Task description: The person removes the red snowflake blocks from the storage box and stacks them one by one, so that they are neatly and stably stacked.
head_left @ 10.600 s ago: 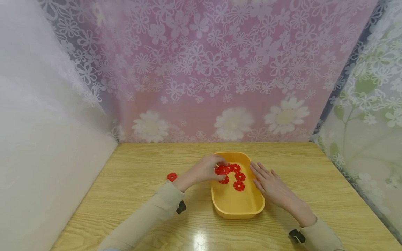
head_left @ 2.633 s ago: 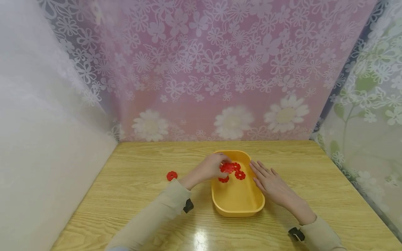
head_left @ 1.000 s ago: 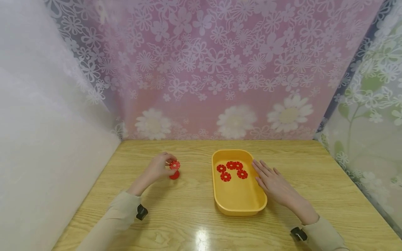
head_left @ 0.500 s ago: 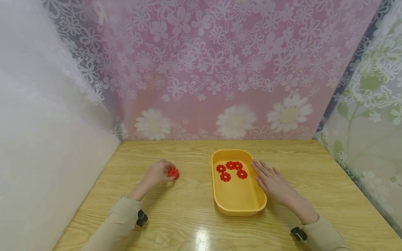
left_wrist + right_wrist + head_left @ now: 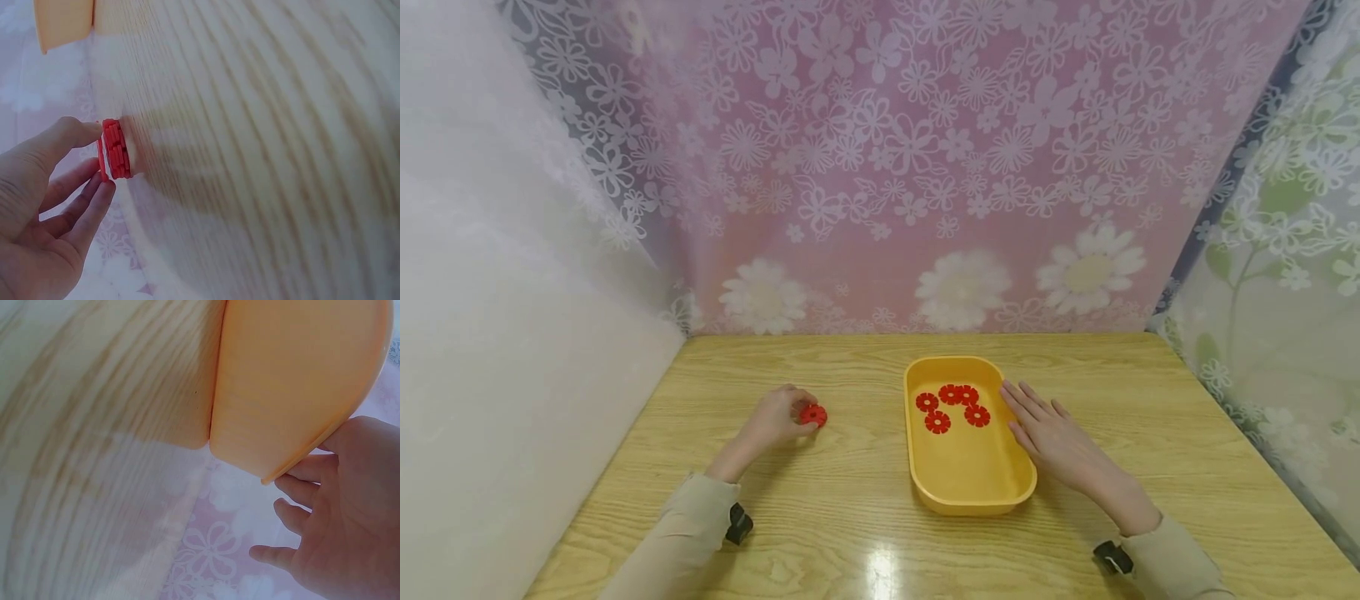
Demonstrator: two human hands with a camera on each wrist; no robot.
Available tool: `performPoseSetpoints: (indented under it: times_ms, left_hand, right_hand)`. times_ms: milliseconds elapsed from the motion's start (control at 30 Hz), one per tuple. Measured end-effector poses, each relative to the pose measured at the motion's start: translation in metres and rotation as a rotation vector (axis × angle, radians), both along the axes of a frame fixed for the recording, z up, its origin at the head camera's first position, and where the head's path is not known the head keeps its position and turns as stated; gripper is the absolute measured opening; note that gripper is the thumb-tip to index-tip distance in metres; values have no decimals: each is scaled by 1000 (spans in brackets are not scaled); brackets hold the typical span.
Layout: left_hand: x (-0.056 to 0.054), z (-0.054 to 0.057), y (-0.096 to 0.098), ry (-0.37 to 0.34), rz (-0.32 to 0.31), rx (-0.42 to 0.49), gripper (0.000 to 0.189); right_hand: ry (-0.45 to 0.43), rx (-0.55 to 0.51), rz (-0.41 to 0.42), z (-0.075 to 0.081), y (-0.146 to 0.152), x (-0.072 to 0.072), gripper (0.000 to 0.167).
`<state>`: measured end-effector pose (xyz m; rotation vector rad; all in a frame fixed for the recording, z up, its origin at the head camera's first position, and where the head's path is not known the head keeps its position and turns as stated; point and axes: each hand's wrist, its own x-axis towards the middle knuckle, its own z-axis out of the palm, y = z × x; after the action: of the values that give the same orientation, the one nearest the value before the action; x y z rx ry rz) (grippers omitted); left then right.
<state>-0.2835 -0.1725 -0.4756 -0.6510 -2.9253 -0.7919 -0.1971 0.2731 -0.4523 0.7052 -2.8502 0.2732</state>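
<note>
My left hand (image 5: 771, 421) is over the left part of the table, pinching a red notched disc (image 5: 102, 157) by its edge between thumb and fingertips. Against the tabletop, right at that disc, lies a short stack of matching red discs (image 5: 117, 150), seen edge-on in the left wrist view. From the head, the held disc hides most of this stack. My right hand (image 5: 1060, 435) rests with straight fingers against the right rim of a yellow plastic tub (image 5: 970, 475); the right wrist view has its fingertips along the rim. Several red discs (image 5: 937, 422) lie flat inside the tub's far half.
The wood-grain table (image 5: 850, 533) ends at a pink flowered curtain (image 5: 865, 167) behind. A pale wall (image 5: 512, 292) stands at the left and a leafy curtain (image 5: 1285, 275) at the right. Each wrist wears a dark camera band (image 5: 739, 523).
The left hand took a disc from the tub, carried it left and lowered it onto the disc on the table. Fewer discs lie in the tub; the right hand stayed at its rim.
</note>
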Motion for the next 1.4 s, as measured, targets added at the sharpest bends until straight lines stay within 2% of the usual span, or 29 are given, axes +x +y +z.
performPoseSetpoints:
  times_ms: [367,800,900,1000,1133,1400]
  left_hand:
    - [0,-2,-1,-1,20,-19,34]
    - [-1,-4,-1,15,11,-29,36]
    - [-1,-2,-1,-2,9,-3,37]
    - [0,1,-2,-17,21,65,35]
    - [-2,7,-2,27,41,144,28]
    - [-3,15,5,89,51,174,28]
  right_hand:
    - [-31,-17,-12,2,-2,2,57]
    - [-22,-12,-9,0,0,0,57]
    - [-13,-19,-5,-2,1,0,57]
    - [21,-36,13,-6,2,-2,57]
    - [55,-44,28,-8,4,-3,57]
    - [-12,-8,-3,-1,0,0,57]
